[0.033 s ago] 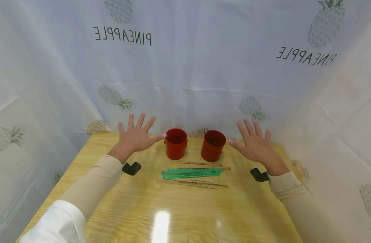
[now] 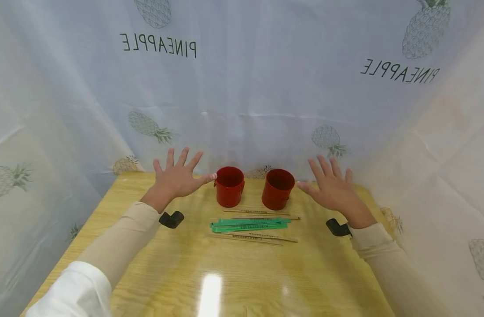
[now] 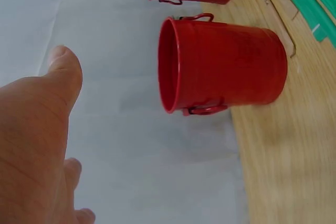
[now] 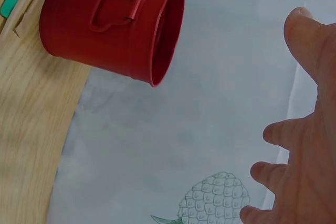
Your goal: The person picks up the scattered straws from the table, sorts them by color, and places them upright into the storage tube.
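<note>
Fingers spread, my left hand (image 2: 174,180) hovers over the table's back left, its thumb tip overlapping the left red metal bucket (image 2: 229,189) in the head view. In the left wrist view the thumb (image 3: 65,69) is apart from that bucket (image 3: 231,64), which has small wire loops on its sides. My right hand (image 2: 333,189) is likewise spread, just right of the second red bucket (image 2: 277,190), and holds nothing. A gap shows between the right fingers and this bucket (image 4: 105,24) in the right wrist view. Both buckets stand upright.
In front of the buckets lie flat green strips (image 2: 250,225) with dark printing. Thin brown printed sticks (image 2: 262,240) lie on either side of them. The wooden table (image 2: 246,277) backs onto a pineapple-print curtain (image 2: 250,88), which also hangs at both sides.
</note>
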### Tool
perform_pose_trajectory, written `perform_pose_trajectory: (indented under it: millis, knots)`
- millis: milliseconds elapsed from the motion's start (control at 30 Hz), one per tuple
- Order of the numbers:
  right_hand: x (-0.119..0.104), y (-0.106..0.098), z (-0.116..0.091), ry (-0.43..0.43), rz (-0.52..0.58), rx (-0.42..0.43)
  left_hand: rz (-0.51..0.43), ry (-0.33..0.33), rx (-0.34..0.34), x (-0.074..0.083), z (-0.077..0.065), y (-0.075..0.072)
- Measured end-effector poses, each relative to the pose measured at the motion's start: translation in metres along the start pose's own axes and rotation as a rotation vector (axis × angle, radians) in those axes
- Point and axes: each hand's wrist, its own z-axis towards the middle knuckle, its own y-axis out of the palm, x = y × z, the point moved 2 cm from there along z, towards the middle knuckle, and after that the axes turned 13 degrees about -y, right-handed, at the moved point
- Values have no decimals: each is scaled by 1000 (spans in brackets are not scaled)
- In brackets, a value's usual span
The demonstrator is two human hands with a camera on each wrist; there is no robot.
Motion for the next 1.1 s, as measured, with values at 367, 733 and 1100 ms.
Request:
perform_pose_trajectory:
  millis: [367,733,1100]
  knots:
    - [-11,11,-2,-39,-31,25,-24,4,-14,-2,-3,4]
    - [-18,20,-6,-75,-24,42,-20,27,7,-2,-6,11]
    - [-22,27,-9,-89,-9,56,-14,38,22,4,-4,19]
